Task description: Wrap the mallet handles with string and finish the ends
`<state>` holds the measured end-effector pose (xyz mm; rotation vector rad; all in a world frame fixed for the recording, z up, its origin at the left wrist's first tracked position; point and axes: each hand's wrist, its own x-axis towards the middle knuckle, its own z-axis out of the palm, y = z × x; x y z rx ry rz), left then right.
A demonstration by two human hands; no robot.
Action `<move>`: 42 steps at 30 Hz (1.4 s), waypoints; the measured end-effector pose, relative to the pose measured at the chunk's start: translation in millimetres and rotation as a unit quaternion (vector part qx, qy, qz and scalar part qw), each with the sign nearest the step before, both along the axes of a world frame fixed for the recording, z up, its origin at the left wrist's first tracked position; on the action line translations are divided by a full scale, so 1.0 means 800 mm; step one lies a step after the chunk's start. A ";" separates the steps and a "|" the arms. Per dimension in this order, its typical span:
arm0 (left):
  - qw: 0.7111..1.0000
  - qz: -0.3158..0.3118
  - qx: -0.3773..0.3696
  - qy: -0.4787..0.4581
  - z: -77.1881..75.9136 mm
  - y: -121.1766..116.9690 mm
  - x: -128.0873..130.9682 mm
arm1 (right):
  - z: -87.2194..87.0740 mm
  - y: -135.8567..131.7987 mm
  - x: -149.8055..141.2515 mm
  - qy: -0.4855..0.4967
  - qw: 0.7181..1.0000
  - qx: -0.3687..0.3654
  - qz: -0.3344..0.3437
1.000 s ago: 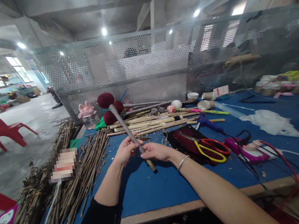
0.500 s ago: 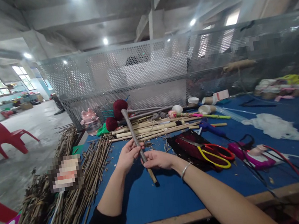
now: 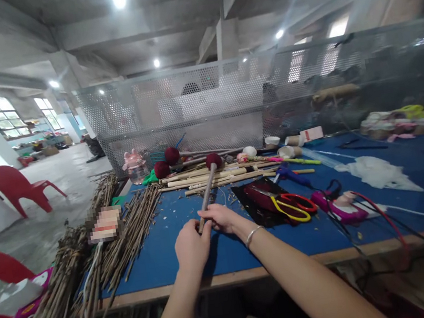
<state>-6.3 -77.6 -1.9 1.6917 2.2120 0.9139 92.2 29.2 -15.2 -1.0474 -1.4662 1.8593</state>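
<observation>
Both hands hold a grey-wrapped stick [image 3: 209, 188] with a dark red ball [image 3: 213, 161] at its far end, like a mallet. The stick slants up and away from me, over the blue table. My left hand [image 3: 192, 246] is closed around the stick's near end, which is partly hidden by the fingers. Just above it, my right hand [image 3: 221, 218] pinches the shaft from the right. Behind the held stick lie two more dark red balls, a left one [image 3: 161, 169] and a right one [image 3: 172, 156], by a pile of pale sticks [image 3: 220, 175].
Thin brown twigs [image 3: 138, 228] are heaped on the left. Right of my hands are scissors [image 3: 290, 207] on a dark cloth, a blue glue gun [image 3: 292, 174], a purple device [image 3: 341, 209] with cables, and a plastic bag [image 3: 384, 176]. A perforated metal screen [image 3: 141, 111] stands behind.
The stick has swung from leaning left to leaning right, and its ball end now shows. My left hand has shifted down to the near end. The camera view has shifted a little.
</observation>
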 end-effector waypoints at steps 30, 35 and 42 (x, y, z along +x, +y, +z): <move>0.999 -0.014 0.041 0.009 -0.024 -0.005 0.002 | 0.002 -0.004 0.016 0.124 0.985 -0.083 0.085; 0.999 -0.034 0.023 -0.013 -0.022 -0.008 0.002 | 0.000 -0.003 0.015 0.137 0.983 -0.081 0.094; 0.998 -0.012 0.065 -0.023 -0.029 -0.006 0.002 | -0.003 -0.004 0.013 0.130 0.983 -0.086 0.097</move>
